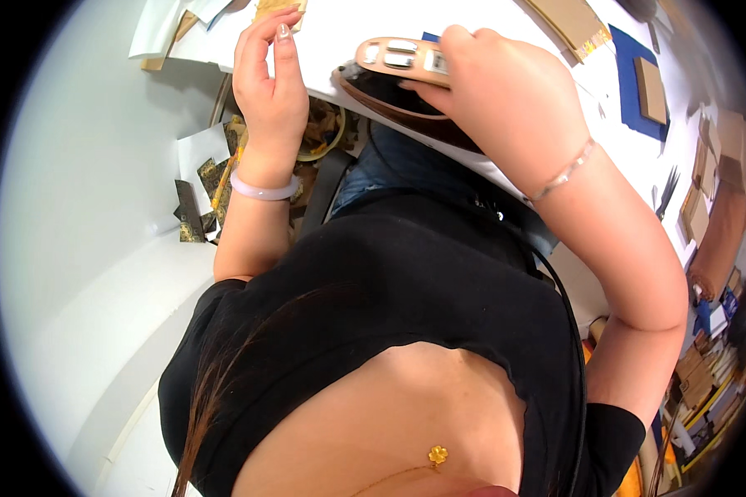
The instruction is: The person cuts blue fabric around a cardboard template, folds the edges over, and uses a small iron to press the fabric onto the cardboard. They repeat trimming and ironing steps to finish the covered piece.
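Observation:
A clothes iron (389,106) with a beige handle and a dark brown body is at the near edge of the white table. My right hand (506,91) is wrapped round its handle, and the iron's tip points left. Part of the iron's body is hidden behind my fingers. My left hand (271,70) is raised at the table's left end, its fingers partly stretched and apart, with nothing seen held in it. Just beyond its fingertips lies a yellowish piece (294,18), cut off by the picture's top edge; whether the fingers touch it I cannot tell.
The white table (340,33) bears cardboard pieces (568,25), a blue sheet (630,87) under a brown board (651,91), and dark scissors-like tools (667,192). Below left are a bin (336,137) of scraps and patterned offcuts (191,211). A black cord (568,298) runs beside my right side.

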{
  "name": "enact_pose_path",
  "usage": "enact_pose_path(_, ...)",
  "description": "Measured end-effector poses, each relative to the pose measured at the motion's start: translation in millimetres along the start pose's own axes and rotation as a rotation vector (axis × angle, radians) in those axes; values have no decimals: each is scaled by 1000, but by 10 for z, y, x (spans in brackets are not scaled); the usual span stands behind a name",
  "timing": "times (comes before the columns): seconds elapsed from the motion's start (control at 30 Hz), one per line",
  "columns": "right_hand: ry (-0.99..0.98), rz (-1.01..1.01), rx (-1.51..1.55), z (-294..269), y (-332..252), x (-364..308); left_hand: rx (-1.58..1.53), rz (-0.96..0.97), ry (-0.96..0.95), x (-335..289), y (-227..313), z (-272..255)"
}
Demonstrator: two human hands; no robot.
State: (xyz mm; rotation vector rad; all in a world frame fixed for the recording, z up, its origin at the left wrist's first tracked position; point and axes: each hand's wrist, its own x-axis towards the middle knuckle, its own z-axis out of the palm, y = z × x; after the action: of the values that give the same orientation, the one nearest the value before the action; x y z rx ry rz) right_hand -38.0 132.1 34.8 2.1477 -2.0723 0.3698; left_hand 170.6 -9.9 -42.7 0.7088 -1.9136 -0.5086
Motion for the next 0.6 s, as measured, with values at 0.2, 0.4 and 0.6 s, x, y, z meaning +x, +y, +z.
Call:
enact_pose_path(0.2, 16, -21, 27, 13, 113, -23, -39, 54, 74, 74, -67, -12)
enact_pose_path(0.4, 35, 90, -56, -194, 326, -374, 18, -39, 61, -64, -165, -172)
enact_pose_path(0.6, -12, 138, -74, -281, 433, -563, -2, -11, -12, -72, -185, -84)
